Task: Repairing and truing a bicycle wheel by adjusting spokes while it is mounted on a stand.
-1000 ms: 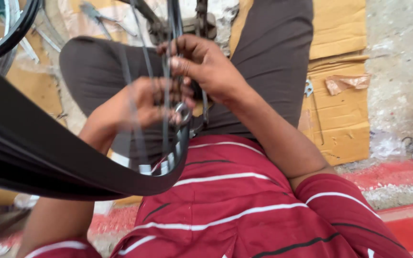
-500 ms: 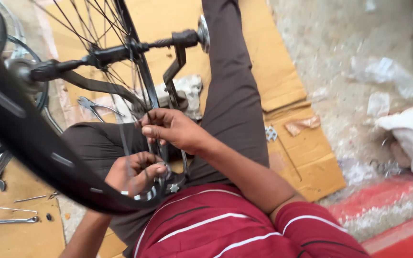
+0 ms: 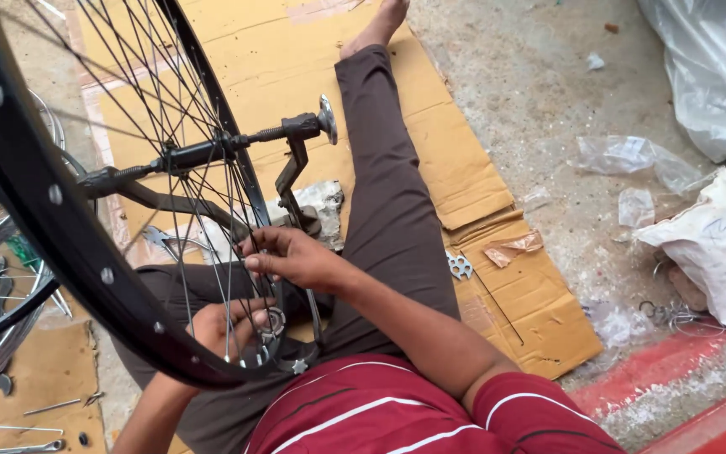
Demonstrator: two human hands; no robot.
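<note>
Black wheel rim (image 3: 60, 227): right hand (image 3: 291, 256) pinches spoke (image 3: 249, 252); left hand (image 3: 224, 328) fingers curled round spoke wrench (image 3: 272, 322).

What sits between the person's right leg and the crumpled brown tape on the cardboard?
In the head view, a small flat metal spoke wrench lies on the cardboard, between the right leg and the brown tape.

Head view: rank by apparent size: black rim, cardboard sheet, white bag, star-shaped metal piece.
1. Cardboard sheet and black rim: both span much of the frame; the rim is near the camera, so unranked.
2. White bag, cut off by the frame.
3. Star-shaped metal piece.
</note>
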